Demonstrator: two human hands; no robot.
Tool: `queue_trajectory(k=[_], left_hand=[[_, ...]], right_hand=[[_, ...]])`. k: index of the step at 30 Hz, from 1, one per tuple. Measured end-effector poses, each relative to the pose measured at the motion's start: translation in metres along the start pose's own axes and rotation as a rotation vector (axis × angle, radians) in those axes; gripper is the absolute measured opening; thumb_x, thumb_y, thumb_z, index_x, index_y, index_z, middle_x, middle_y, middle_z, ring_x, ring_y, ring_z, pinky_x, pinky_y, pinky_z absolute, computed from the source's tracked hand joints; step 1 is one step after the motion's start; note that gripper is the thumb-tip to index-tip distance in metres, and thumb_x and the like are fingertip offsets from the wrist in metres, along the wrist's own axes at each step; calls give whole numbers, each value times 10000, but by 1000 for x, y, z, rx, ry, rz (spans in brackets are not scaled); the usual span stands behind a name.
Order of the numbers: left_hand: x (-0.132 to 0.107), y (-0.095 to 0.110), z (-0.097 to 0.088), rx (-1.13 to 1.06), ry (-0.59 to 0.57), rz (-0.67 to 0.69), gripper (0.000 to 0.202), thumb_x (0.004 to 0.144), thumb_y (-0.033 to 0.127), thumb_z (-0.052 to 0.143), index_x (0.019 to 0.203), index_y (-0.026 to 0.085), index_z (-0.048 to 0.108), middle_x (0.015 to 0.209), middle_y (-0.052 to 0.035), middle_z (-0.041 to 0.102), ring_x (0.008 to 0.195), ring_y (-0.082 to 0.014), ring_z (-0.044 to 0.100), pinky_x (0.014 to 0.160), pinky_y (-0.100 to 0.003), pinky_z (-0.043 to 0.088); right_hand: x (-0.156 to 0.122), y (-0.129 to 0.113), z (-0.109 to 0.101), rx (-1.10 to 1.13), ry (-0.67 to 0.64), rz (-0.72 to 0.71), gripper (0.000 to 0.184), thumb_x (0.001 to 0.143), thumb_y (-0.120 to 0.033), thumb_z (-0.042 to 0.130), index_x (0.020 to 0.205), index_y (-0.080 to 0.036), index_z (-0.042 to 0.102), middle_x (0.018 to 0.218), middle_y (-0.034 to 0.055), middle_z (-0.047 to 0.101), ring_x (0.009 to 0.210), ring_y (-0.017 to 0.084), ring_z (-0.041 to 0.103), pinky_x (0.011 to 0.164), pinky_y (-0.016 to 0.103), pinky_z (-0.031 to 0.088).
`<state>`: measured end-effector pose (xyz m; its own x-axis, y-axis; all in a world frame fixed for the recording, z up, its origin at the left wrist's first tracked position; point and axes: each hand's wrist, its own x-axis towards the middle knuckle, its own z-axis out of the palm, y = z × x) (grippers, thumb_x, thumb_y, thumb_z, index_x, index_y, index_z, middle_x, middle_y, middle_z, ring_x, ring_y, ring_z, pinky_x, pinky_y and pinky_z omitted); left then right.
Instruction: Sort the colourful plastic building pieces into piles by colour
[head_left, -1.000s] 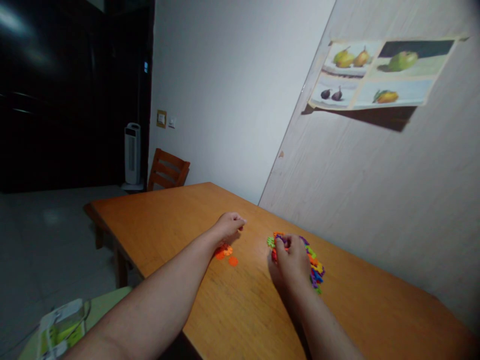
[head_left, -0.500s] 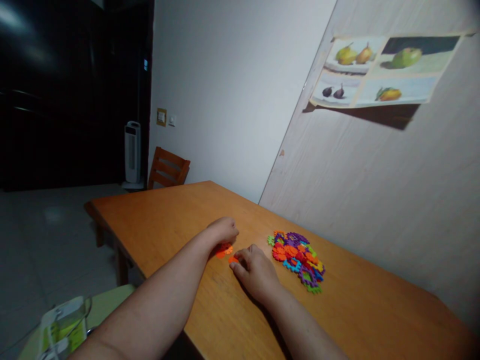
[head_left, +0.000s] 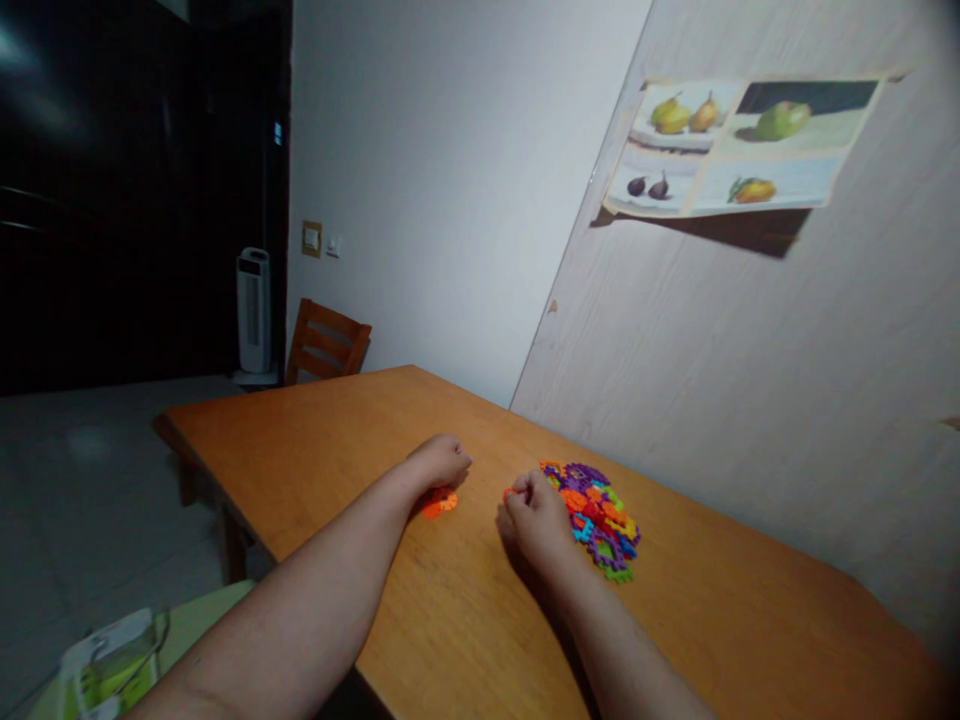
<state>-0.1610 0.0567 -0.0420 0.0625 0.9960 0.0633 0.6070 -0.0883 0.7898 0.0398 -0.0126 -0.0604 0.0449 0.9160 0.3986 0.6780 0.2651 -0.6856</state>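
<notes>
A pile of small colourful plastic gear-shaped pieces (head_left: 600, 515) lies on the wooden table (head_left: 337, 430) near the wall. My right hand (head_left: 534, 520) rests beside the pile's left edge, fingers pinched on an orange piece (head_left: 511, 492). My left hand (head_left: 439, 463) lies curled on the table to the left, over a couple of orange pieces (head_left: 437, 502); what its fingers hold is hidden.
A wall (head_left: 750, 330) with a fruit poster (head_left: 735, 150) runs along the table's right side. A wooden chair (head_left: 324, 343) stands at the far end, a white tower heater (head_left: 251, 310) behind it. A green surface with a clear container (head_left: 112, 665) sits at lower left.
My right hand went from the pile to the loose orange piece left of it, picked it up, and moved back toward the pile. My left hand stayed nearly still.
</notes>
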Motion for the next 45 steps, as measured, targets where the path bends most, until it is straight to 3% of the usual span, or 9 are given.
queue_trajectory(k=[4, 6, 8, 15, 23, 29, 33, 38, 45], left_hand=[[10, -8, 2, -58, 73, -10, 243, 762, 333, 642, 591, 194, 539, 459, 30, 451, 440, -116, 389, 476, -251, 228], [14, -10, 3, -95, 143, -12, 244, 772, 351, 646, 615, 193, 548, 482, 30, 466, 458, -118, 395, 482, -252, 231], [16, -9, 3, -150, 202, -7, 262, 785, 364, 642, 616, 195, 535, 496, 31, 467, 470, -117, 398, 486, -249, 236], [11, 3, -3, -550, 251, -88, 283, 846, 349, 599, 643, 200, 469, 522, 36, 472, 445, -96, 397, 481, -230, 286], [15, 6, -4, -674, 245, -156, 281, 850, 368, 648, 707, 183, 493, 576, 34, 524, 444, -69, 396, 490, -207, 324], [16, 8, 0, -652, 218, -179, 246, 861, 344, 641, 729, 177, 517, 594, 27, 552, 439, -70, 401, 465, -212, 277], [15, 8, 0, -649, 210, -188, 214, 869, 316, 618, 740, 177, 516, 600, 25, 551, 437, -74, 408, 462, -214, 279], [13, 8, 1, -664, 217, -159, 207, 865, 297, 609, 729, 183, 502, 595, 28, 541, 448, -73, 408, 486, -210, 311], [18, 4, 7, -682, 193, -121, 212, 875, 288, 593, 723, 187, 484, 575, 36, 521, 435, -68, 394, 476, -203, 305]], right_hand=[[15, 14, -33, -120, 423, 15, 228, 865, -341, 490, 1016, -207, 595, 981, 98, 651, 926, 253, 595, 809, 347, 448], [17, 17, -41, -172, 490, -31, 299, 880, -351, 485, 1089, -177, 609, 1085, 141, 639, 1035, 281, 571, 905, 383, 434], [15, 17, -39, -154, 419, -70, 296, 887, -343, 489, 1083, -168, 626, 1069, 136, 645, 1024, 272, 577, 915, 380, 440], [-6, -10, 0, -22, -88, -199, 278, 902, -319, 530, 1081, -180, 691, 1043, 100, 677, 930, 212, 626, 835, 328, 488], [-5, -40, 21, -240, -417, -306, 378, 855, -265, 600, 1224, -223, 673, 1102, 81, 618, 1004, 205, 599, 874, 307, 457], [14, -49, 33, -295, -522, -272, 323, 769, -239, 642, 1084, -246, 715, 1000, 36, 595, 890, 168, 572, 765, 258, 413], [23, -48, 38, -256, -517, -157, 282, 684, -256, 715, 963, -213, 699, 938, 9, 597, 737, 124, 530, 645, 230, 363], [20, -42, 38, -135, -538, 26, 278, 617, -218, 730, 862, -210, 599, 692, -54, 574, 581, 110, 473, 541, 220, 302], [7, -24, 37, 65, -339, 10, 227, 646, -154, 627, 838, -221, 526, 655, -69, 543, 595, 114, 465, 546, 211, 300]])
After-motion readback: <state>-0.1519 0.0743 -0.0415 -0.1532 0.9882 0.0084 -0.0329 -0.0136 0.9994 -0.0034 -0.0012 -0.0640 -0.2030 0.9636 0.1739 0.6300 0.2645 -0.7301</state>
